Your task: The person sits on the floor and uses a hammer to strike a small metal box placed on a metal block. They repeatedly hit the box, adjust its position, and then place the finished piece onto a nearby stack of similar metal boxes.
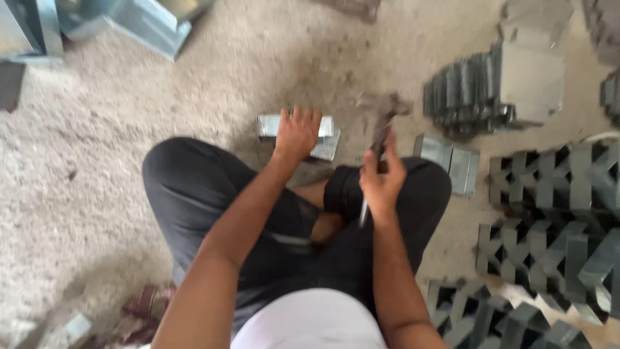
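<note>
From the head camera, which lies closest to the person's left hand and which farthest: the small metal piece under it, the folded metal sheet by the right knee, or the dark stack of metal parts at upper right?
Measured from the left hand:
1. Small metal piece, directly under the hand, touching it.
2. Folded metal sheet, on the floor to the right, past the hammer.
3. Dark stack of metal parts, farther right and up.

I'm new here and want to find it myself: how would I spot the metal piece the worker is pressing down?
Start at the seated person's dark-trousered knees on the sandy floor. Just beyond them the left hand lies on a shiny folded metal piece. Unlike the stacked grey pieces to the right, it lies alone beside the hammer in the right hand.
</note>
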